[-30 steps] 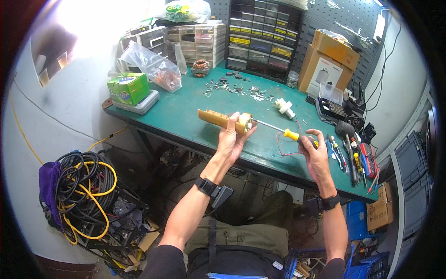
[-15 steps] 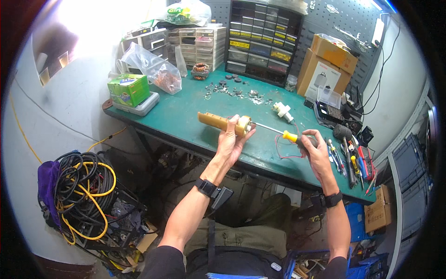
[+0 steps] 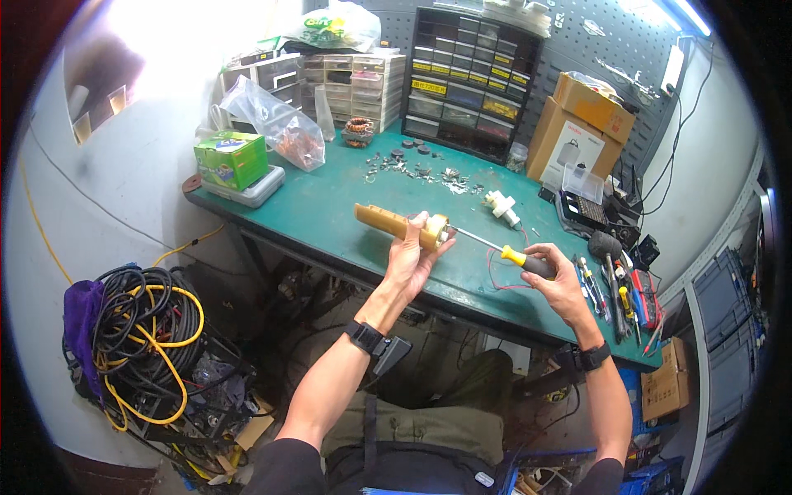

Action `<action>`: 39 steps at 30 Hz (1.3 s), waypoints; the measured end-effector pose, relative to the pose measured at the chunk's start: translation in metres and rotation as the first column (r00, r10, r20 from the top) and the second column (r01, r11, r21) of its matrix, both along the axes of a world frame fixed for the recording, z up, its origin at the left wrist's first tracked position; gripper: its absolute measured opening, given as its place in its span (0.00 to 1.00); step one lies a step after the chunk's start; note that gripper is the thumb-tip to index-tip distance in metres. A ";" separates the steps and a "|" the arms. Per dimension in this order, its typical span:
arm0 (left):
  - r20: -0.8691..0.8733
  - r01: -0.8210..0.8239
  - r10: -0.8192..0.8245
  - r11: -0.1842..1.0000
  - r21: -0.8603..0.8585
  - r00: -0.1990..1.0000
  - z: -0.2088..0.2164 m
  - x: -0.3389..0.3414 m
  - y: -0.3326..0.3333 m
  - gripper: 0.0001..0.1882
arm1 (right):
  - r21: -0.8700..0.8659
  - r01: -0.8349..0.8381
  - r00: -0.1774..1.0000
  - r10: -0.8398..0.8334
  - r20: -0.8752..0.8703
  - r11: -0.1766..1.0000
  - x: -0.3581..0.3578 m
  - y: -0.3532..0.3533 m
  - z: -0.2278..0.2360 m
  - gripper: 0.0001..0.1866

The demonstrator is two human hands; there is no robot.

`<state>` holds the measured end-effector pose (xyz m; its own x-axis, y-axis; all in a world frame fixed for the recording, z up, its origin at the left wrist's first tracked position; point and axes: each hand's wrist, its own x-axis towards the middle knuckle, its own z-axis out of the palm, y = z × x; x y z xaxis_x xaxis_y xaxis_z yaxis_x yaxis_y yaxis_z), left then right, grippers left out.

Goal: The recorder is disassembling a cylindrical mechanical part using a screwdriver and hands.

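From the hands [image 3: 408, 258] [image 3: 563, 290], ten o'clock offers bare worktop [image 3: 318, 196] up to the green box [image 3: 231, 162] on a grey case [image 3: 254, 189]. Low passage is hindered at eleven by scattered scraps [image 3: 423, 172], near twelve by the white plastic fitting [image 3: 500, 205]. A red wire [image 3: 490, 268] loops beneath the screwdriver [image 3: 513, 254]; hand tools [image 3: 619, 285] crowd three o'clock.

My left hand [image 3: 408, 260] covers part of the tan housing [image 3: 379, 221]; right beside that grip, the tip of the screwdriver [image 3: 510, 253] is too small to place exactly. My right hand [image 3: 557, 289] hides the rear of its handle [image 3: 539, 266]. Beyond my left grip, scattered bits [image 3: 425, 173] are too tiny to identify. Nearer me than either hand, my dark sleeves [image 3: 285, 472] are cut off below.
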<state>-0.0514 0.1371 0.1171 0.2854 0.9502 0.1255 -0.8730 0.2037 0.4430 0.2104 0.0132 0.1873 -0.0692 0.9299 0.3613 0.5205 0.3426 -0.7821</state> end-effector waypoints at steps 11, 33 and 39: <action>0.014 0.017 -0.017 1.000 -0.022 1.000 0.002 -0.001 -0.002 0.22 | -0.020 0.231 0.905 -0.208 0.370 0.973 0.057 0.022 -0.016 0.20; -0.078 -0.026 0.030 0.999 0.046 0.997 0.000 0.002 -0.002 0.18 | -0.167 -0.120 0.965 0.155 0.212 0.979 -0.090 0.100 0.020 0.16; -0.104 -0.021 0.025 0.999 0.040 0.994 0.001 0.002 -0.001 0.17 | -0.179 -0.111 0.978 0.139 0.153 0.978 -0.087 0.102 0.023 0.15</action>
